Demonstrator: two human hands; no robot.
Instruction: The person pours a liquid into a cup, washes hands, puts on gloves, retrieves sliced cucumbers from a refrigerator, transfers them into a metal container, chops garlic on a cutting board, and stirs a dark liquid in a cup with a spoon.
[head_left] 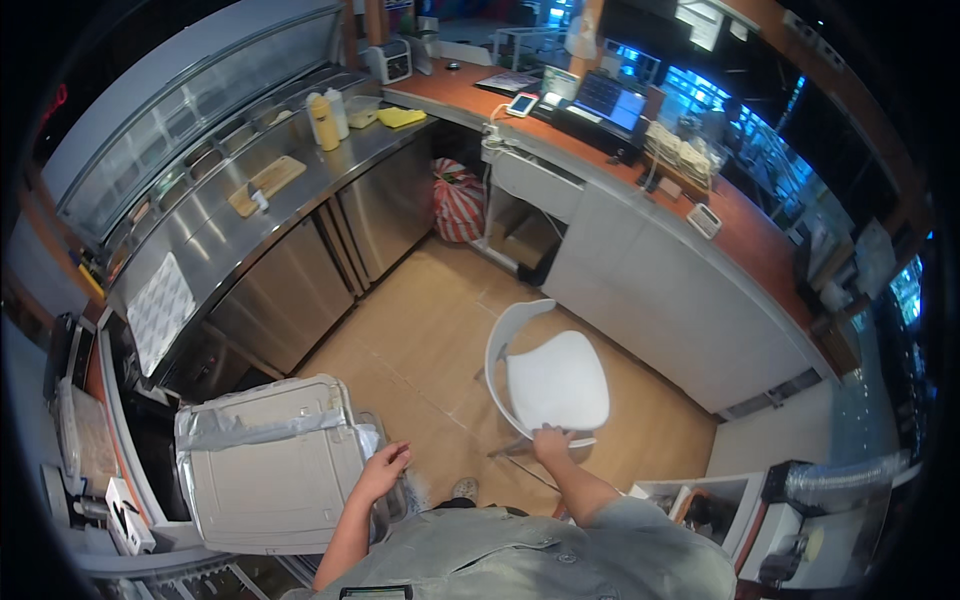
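A white chair (pixel 560 385) with a curved backrest stands on the floor in front of me. My right hand (pixel 553 443) is closed on the near end of that backrest. My left hand (pixel 384 470) hangs loosely, fingers a little bent, and holds nothing. It is beside the right edge of a large grey plastic bin lid (pixel 275 475), patched with silver tape. Whether the left hand touches the bin's edge I cannot tell.
At left, a steel prep counter (pixel 225 235) carries a cutting board (pixel 268 187) with a knife, a yellow squeeze bottle (pixel 323 122) and a yellow cloth (pixel 401 117). A striped bag (pixel 459 203) sits in the far corner. A laptop (pixel 608 105) stands on the orange-topped counter (pixel 470 98).
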